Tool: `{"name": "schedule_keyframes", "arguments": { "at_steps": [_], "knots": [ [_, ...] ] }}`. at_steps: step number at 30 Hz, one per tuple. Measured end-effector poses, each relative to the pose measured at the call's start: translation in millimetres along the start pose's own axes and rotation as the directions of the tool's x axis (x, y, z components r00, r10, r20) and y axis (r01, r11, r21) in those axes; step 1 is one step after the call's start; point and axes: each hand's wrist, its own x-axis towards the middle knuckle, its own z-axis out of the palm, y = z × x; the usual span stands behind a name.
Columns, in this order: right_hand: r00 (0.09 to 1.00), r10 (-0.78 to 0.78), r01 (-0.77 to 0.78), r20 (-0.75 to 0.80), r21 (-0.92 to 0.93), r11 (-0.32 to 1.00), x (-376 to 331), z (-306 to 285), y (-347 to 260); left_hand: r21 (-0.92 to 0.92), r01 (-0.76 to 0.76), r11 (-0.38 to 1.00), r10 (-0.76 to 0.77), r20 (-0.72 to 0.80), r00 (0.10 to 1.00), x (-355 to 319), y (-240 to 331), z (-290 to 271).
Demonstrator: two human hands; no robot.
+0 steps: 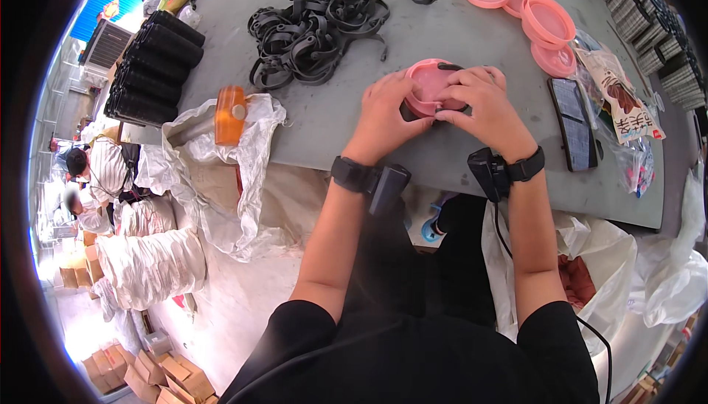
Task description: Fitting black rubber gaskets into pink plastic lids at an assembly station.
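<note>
Left hand [387, 112] and right hand [478, 105] both had the pink round dish [425, 81] pinched near the edge of the tabletop [317, 123] — couldn't tell if it touched down. Fingers hid much of its rim, and the dark strap [447, 67] was half covered.

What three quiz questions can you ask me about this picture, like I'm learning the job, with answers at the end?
1. Pick one: what are the left hand and right hand holding together?
A) a cardboard box
B) a round pink piece
C) a water bottle

2. True or false: the phone lies to the right of both hands.

3. Compare: which lie closer to the phone, the other pink pieces or the tangled dark straps?

Key: 1. B. 2. True. 3. The other pink pieces.
</note>
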Motion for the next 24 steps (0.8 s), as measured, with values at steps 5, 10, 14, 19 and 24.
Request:
{"name": "schedule_keyframes", "arguments": {
  "at_steps": [5,10,14,19,24],
  "knots": [
    [0.996,-0.057,0.062,0.071,-0.068,0.996,1,2,-2,-0.043,0.041,0.998,-0.040,0.026,0.999,6,6,-4],
    [0.980,-0.086,0.101,0.179,-0.074,0.992,10,0,1,-0.041,-0.088,0.995,0.085,-0.079,0.993,5,9,-3],
    [0.983,-0.057,0.058,0.176,0.001,0.998,11,-1,5,0.013,0.050,0.999,-0.051,0.032,0.998,2,6,-4],
    [0.988,0.154,-0.145,-0.003,0.323,0.935,17,6,18,-0.025,0.058,0.998,-0.058,0.006,0.998,2,4,-3],
    [0.951,0.306,-0.279,-0.039,0.319,0.906,26,14,36,-0.061,0.031,0.998,-0.030,0.016,0.999,2,2,-3]
  ]
}}
